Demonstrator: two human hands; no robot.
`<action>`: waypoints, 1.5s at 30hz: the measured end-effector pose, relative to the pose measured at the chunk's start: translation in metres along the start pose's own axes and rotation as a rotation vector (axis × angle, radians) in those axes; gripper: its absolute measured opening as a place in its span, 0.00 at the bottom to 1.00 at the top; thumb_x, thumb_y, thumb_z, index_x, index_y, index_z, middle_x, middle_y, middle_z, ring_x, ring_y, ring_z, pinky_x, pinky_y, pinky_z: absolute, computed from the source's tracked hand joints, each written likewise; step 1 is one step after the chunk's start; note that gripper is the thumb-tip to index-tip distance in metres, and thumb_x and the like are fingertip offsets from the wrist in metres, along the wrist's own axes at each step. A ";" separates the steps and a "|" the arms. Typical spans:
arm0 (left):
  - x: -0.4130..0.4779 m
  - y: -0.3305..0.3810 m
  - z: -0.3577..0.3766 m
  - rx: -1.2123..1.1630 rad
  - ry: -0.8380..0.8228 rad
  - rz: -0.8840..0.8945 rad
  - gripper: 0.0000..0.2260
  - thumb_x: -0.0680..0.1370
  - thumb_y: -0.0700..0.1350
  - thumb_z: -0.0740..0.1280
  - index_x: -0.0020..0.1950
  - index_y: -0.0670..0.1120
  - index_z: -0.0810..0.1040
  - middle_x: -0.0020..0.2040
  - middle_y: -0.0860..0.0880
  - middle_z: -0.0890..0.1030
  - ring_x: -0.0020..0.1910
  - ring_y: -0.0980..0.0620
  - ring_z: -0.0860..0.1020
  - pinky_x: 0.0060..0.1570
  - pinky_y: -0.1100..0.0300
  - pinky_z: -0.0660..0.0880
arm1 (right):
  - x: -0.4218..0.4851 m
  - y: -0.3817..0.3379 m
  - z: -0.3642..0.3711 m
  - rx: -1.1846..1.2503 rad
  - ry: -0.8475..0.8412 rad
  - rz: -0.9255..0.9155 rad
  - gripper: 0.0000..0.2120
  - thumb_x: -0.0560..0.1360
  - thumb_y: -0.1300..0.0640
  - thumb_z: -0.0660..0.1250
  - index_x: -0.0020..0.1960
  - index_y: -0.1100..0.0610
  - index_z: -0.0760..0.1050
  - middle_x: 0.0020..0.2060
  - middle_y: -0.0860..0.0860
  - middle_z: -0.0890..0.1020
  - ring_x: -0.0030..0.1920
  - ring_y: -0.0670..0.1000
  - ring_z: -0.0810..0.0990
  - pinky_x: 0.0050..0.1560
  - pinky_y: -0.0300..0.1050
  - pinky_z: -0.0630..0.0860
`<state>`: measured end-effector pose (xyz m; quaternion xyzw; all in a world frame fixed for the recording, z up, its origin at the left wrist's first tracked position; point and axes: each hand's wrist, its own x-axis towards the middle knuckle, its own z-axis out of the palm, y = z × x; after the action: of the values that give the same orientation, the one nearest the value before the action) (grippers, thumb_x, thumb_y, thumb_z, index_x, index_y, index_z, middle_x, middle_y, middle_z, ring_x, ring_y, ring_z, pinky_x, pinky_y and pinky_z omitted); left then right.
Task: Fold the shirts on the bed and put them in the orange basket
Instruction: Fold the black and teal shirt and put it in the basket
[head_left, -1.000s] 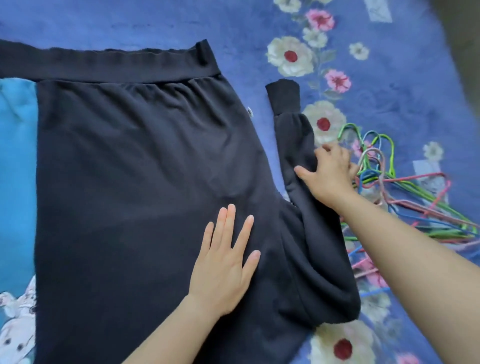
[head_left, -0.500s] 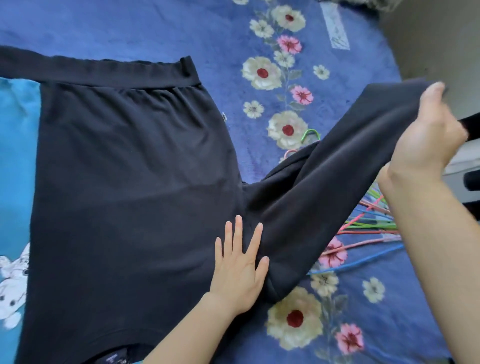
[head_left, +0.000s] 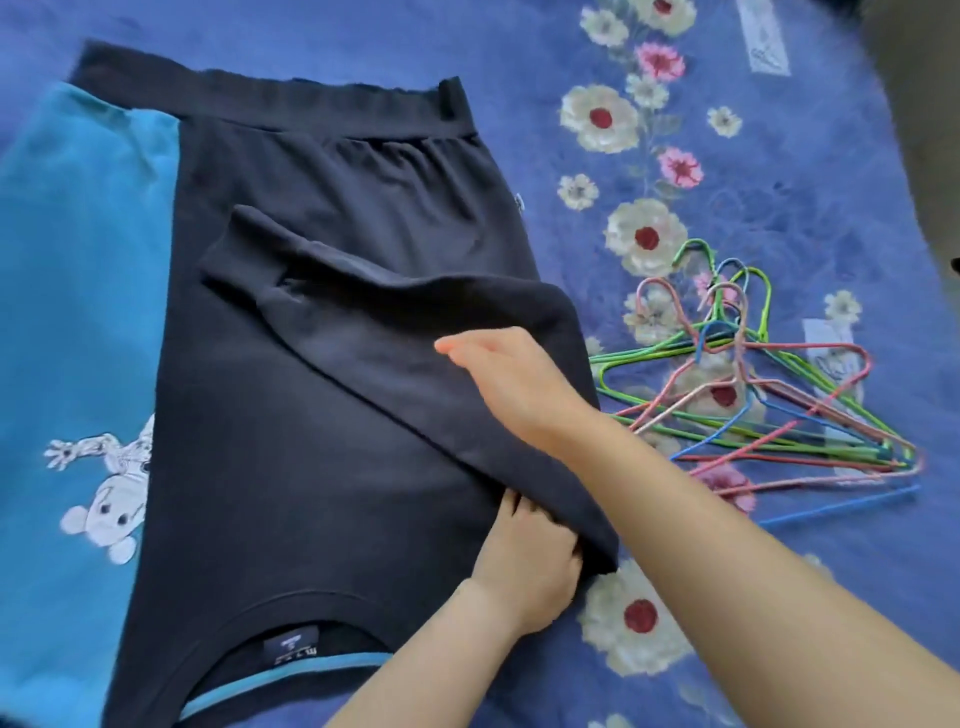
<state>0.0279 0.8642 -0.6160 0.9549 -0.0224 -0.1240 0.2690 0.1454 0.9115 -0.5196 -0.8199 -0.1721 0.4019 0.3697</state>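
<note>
1. This is a bedroom in a home: the whole work surface is a bed (head_left: 779, 156) covered by a soft blue bedspread (head_left: 311, 31) printed with cream and pink flowers.
2. Clothes lie spread flat on it: a black sweatshirt (head_left: 322, 426) with a neck label, resting partly over a turquoise shirt (head_left: 78, 312) with a cartoon print.
3. A loose heap of coloured wire hangers (head_left: 753, 395), green, pink and blue, sits on the bedspread just beside the sweatshirt, the look of laundry being sorted.
4. Bare hands and forearms work the cloth, with no uniform or gloves.
</note>
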 end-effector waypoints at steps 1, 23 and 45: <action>-0.006 -0.001 -0.002 -0.018 -0.006 0.023 0.18 0.70 0.50 0.54 0.46 0.54 0.83 0.49 0.50 0.82 0.51 0.47 0.80 0.58 0.50 0.75 | -0.001 0.018 -0.008 -0.079 0.099 0.026 0.13 0.77 0.57 0.59 0.52 0.56 0.82 0.50 0.48 0.84 0.54 0.49 0.79 0.58 0.45 0.71; 0.014 -0.233 -0.221 -1.756 0.983 -0.670 0.12 0.67 0.41 0.67 0.50 0.44 0.80 0.48 0.46 0.84 0.50 0.49 0.82 0.54 0.54 0.78 | -0.033 0.046 0.007 -0.758 -0.084 -0.230 0.09 0.71 0.51 0.62 0.43 0.52 0.62 0.40 0.47 0.71 0.44 0.57 0.73 0.40 0.47 0.61; 0.020 -0.284 -0.141 0.248 0.256 -0.638 0.30 0.78 0.64 0.48 0.77 0.58 0.41 0.77 0.47 0.34 0.73 0.34 0.34 0.71 0.41 0.37 | 0.075 0.071 0.082 -0.979 0.282 -0.211 0.30 0.77 0.39 0.49 0.77 0.44 0.51 0.76 0.59 0.54 0.76 0.62 0.48 0.72 0.57 0.42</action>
<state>0.0752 1.1763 -0.6519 0.9469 0.2957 -0.0773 0.0994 0.1258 0.9458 -0.6454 -0.9211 -0.3703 0.1202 0.0012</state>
